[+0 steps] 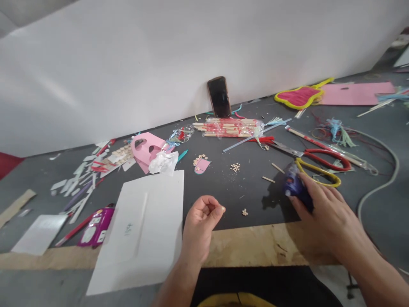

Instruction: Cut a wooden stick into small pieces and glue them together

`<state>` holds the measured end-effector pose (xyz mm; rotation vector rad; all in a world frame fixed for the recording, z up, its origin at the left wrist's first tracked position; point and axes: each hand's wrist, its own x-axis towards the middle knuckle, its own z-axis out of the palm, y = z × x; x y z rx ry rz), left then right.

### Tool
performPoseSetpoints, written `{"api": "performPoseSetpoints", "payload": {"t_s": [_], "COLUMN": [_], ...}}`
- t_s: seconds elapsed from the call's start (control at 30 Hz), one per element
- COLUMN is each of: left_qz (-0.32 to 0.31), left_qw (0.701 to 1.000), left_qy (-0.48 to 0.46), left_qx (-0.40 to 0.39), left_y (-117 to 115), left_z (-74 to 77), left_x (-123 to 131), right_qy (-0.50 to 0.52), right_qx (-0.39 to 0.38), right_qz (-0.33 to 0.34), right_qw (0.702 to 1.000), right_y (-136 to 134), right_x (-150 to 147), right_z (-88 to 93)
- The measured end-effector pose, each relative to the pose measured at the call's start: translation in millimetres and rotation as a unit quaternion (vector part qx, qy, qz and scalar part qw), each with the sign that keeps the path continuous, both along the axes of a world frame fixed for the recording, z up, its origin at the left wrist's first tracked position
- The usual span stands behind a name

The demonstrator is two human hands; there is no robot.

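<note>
My left hand (200,221) hovers over the table's front edge with thumb and forefinger pinched on a tiny pale bead (223,209). My right hand (322,209) is closed around a dark blue glue gun (293,183) that rests on the dark table mat, nozzle pointing left. One small bead cluster (244,211) lies between the two hands. A small pink heart shape with beads on it (201,164) sits farther back, and a little pile of beads (235,166) lies to its right.
White paper sheet (143,226) lies left of my left hand. Red-and-yellow scissors (316,164) sit behind the glue gun. A phone (219,97) leans on the white wall. Packaged sticks (228,127), pink card pieces (147,149), a purple packet (97,226) and a grey cable (383,179) surround.
</note>
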<state>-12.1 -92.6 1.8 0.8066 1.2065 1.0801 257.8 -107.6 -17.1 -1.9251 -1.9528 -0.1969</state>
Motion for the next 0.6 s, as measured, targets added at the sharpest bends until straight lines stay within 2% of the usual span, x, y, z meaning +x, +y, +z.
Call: {"api": "performPoseSetpoints", "payload": {"t_s": [0.07,0.13,0.23,0.3,0.37,0.43,0.5,0.6], "left_qz": [0.000,0.000,0.001,0.002,-0.001,-0.004,-0.008,-0.010], "left_qw": [1.000,1.000,1.000,1.000,1.000,1.000,1.000,1.000], "left_qy": [-0.004,-0.006,-0.003,-0.007,-0.016,-0.022,-0.024,-0.024], "left_qx": [-0.004,-0.007,-0.009,-0.009,-0.008,-0.008,-0.008,-0.012], "left_y": [-1,-1,-3,-3,-4,-4,-5,-7], "left_z": [0.3,0.1,-1.1,-2.3,-3.4,-3.7,-3.2,-1.7], "left_x": [0,-1,-3,-4,-4,-3,-3,-4], "right_qy": [-0.043,-0.054,-0.035,0.002,0.051,0.087,0.100,0.094], "right_qx": [0.010,0.020,0.065,0.095,0.070,0.013,-0.031,-0.058], "right_qz": [0.013,0.028,0.039,0.084,0.179,0.227,0.234,0.231], "right_qw": [0.999,0.998,0.997,0.992,0.980,0.970,0.967,0.967], "right_y": [5,5,-2,-8,-10,-10,-8,-3], "right_x": [4,5,-7,-23,-43,-61,-74,-83], "right_z": [-2.3,2.9,18.9,26.7,27.3,21.5,13.0,3.1]}}
